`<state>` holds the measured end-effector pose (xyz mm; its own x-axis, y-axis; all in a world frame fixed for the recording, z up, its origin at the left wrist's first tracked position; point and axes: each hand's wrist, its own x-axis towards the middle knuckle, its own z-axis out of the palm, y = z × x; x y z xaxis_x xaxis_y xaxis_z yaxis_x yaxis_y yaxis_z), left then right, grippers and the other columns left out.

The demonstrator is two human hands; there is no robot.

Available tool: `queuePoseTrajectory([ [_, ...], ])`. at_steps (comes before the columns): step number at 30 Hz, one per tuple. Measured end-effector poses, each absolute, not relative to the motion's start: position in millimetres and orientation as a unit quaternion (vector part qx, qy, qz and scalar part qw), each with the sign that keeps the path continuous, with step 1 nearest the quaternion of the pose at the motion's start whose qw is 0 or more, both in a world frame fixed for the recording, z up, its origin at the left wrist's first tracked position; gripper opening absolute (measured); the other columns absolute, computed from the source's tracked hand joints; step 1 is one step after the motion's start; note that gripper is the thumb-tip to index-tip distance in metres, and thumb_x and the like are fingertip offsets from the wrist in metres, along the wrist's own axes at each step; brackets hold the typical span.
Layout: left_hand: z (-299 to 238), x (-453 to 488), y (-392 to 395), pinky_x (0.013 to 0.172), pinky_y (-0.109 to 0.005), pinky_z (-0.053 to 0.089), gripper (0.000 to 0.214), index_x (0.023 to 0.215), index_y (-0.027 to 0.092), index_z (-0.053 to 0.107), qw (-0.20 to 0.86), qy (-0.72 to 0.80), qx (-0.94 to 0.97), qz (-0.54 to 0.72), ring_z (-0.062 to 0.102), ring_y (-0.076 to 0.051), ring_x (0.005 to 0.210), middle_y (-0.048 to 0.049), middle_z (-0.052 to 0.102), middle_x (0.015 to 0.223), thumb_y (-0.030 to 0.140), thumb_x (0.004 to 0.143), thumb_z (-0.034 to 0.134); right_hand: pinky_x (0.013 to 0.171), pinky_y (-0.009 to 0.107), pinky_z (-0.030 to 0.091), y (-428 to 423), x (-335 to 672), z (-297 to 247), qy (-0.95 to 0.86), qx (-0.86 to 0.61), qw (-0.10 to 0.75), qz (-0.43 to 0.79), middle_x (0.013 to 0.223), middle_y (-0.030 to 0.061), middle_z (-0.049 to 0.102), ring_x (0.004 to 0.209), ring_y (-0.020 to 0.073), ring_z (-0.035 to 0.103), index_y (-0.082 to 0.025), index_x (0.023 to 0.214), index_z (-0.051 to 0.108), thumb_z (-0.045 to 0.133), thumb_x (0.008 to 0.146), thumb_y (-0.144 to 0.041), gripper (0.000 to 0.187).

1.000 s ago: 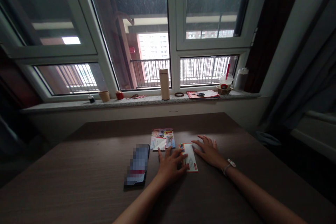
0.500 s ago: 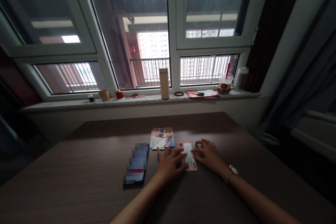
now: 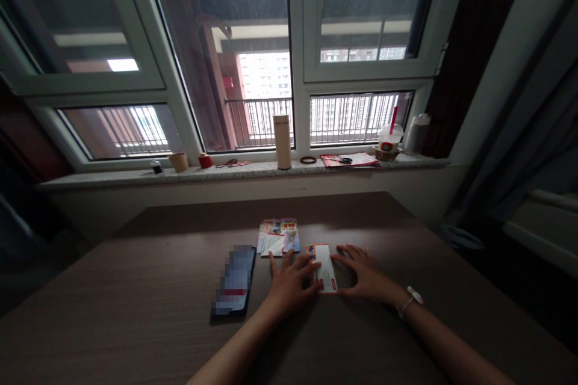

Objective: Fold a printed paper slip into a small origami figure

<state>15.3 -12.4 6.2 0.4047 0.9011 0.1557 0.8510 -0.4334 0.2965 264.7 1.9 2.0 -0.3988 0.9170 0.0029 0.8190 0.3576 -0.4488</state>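
Observation:
A white paper card with a red-orange border [image 3: 326,264] lies flat on the brown table between my hands. My left hand [image 3: 291,280] is spread palm down, its fingers over the card's left side. At the card's right edge is my right hand [image 3: 363,274], fingers apart and curved, with the thumb near the lower right corner and the index fingertip near the upper edge. Whether those fingertips touch the card I cannot tell. Just beyond my left fingertips lie colourful printed leaflets [image 3: 279,236]. A dark phone [image 3: 233,283] rests to the left of my left hand.
Along the stone windowsill [image 3: 253,173] stand a tan flask [image 3: 282,142], a paper cup [image 3: 179,162], a red spool [image 3: 205,160] and a plastic drink cup with a red straw [image 3: 390,139]. Black scissors [image 3: 345,160] lie on papers there.
My right hand has shifted slightly right and opened wider, its thumb now down by the card's lower right corner. The left hand stays in nearly the same place.

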Motion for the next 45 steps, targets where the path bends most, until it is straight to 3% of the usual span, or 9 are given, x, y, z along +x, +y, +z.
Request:
queuePoseTrajectory([
  [3, 5.8, 15.0, -12.3, 0.100, -0.075, -0.016, 0.044, 0.126, 0.052, 0.050, 0.082, 0.527, 0.834, 0.141, 0.024, -0.037, 0.138, 0.0095, 0.046, 0.143, 0.063, 0.084, 0.049, 0.114, 0.059, 0.002, 0.0, 264.8, 3.7, -0.810, -0.531, 0.153, 0.196, 0.149, 0.0049, 0.034, 0.141, 0.0323, 0.019, -0.038, 0.135, 0.046, 0.069, 0.065, -0.062, 0.078],
  [7, 5.3, 14.6, -12.3, 0.100, -0.076, -0.013, 0.045, 0.127, 0.053, 0.049, 0.077, 0.525, 0.836, 0.138, 0.024, -0.037, 0.138, 0.0090, 0.046, 0.143, 0.066, 0.084, 0.045, 0.115, 0.056, 0.010, -1.2, 262.5, 6.4, -0.806, -0.528, 0.188, 0.191, 0.144, 0.0016, 0.042, 0.139, 0.0306, 0.022, -0.039, 0.115, 0.064, 0.058, 0.077, -0.061, 0.044],
  [10, 3.7, 14.6, -11.7, 0.100, -0.077, -0.012, 0.045, 0.126, 0.055, 0.048, 0.074, 0.526, 0.836, 0.140, 0.024, -0.037, 0.138, 0.0101, 0.046, 0.143, 0.067, 0.084, 0.044, 0.114, 0.056, 0.012, -0.2, 260.1, 6.2, -0.803, -0.539, 0.183, 0.176, 0.143, 0.0000, 0.041, 0.140, 0.0312, 0.020, -0.040, 0.107, 0.068, 0.056, 0.080, -0.058, 0.035],
  [21, 2.6, 16.1, -10.0, 0.099, -0.074, -0.019, 0.045, 0.126, 0.053, 0.051, 0.084, 0.530, 0.832, 0.137, 0.024, -0.038, 0.137, 0.0085, 0.047, 0.143, 0.066, 0.083, 0.048, 0.111, 0.050, 0.022, 11.8, 261.3, 1.8, -0.795, -0.571, 0.163, 0.122, 0.145, -0.0031, 0.039, 0.137, 0.0285, 0.025, -0.047, 0.116, 0.061, 0.048, 0.085, -0.060, 0.036],
  [45, 6.3, 16.6, -11.0, 0.101, -0.075, -0.013, 0.044, 0.125, 0.051, 0.053, 0.083, 0.536, 0.829, 0.139, 0.024, -0.038, 0.137, 0.0070, 0.047, 0.143, 0.064, 0.083, 0.049, 0.096, 0.051, 0.031, 25.4, 242.4, 7.6, -0.776, -0.613, 0.148, 0.025, 0.130, 0.0034, 0.048, 0.117, 0.0297, 0.041, -0.051, 0.128, 0.048, 0.042, 0.089, -0.050, 0.040],
])
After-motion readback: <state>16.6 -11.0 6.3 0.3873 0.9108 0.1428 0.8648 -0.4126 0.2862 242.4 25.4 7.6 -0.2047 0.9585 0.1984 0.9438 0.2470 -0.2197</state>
